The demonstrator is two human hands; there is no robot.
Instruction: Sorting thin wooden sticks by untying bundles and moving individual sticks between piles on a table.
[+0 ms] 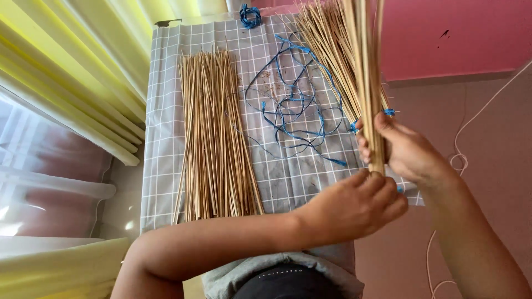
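My right hand (pixel 407 152) grips a small bunch of thin tan sticks (pixel 366 72), held upright above the table's right edge. My left hand (pixel 354 205) is closed just under the bunch's lower end, touching it. Behind the held bunch lies a bound bundle of sticks (pixel 327 50) with a blue tie. A loose pile of the same sticks (pixel 216 138) lies lengthwise on the left part of the grey checked cloth (pixel 166 111). Tangled blue strings (pixel 293 105) lie between the pile and the bundle.
A small coil of blue string (pixel 250 15) sits at the cloth's far edge. Yellow curtains (pixel 72 66) hang on the left. A pink wall (pixel 449 33) stands on the right, and a white cord (pixel 460 160) trails over the floor.
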